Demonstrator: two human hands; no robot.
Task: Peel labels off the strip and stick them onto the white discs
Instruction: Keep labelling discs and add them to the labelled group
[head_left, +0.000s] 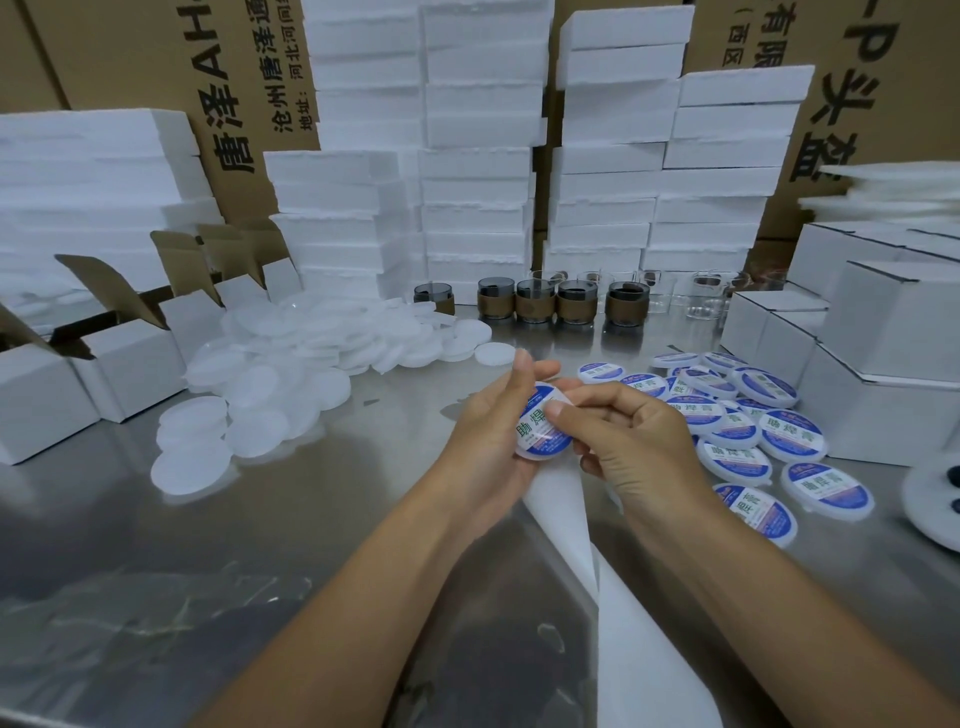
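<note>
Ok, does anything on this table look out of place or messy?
Nothing looks damaged. The blank white discs lie in a sprawling, unstacked heap on the left, and the labelled discs overlap loosely on the right.

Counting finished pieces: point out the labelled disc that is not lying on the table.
The labelled disc held between both hands: left hand grips it, right hand pinches its upper edge. The other labelled discs lie on the table at right.
</note>
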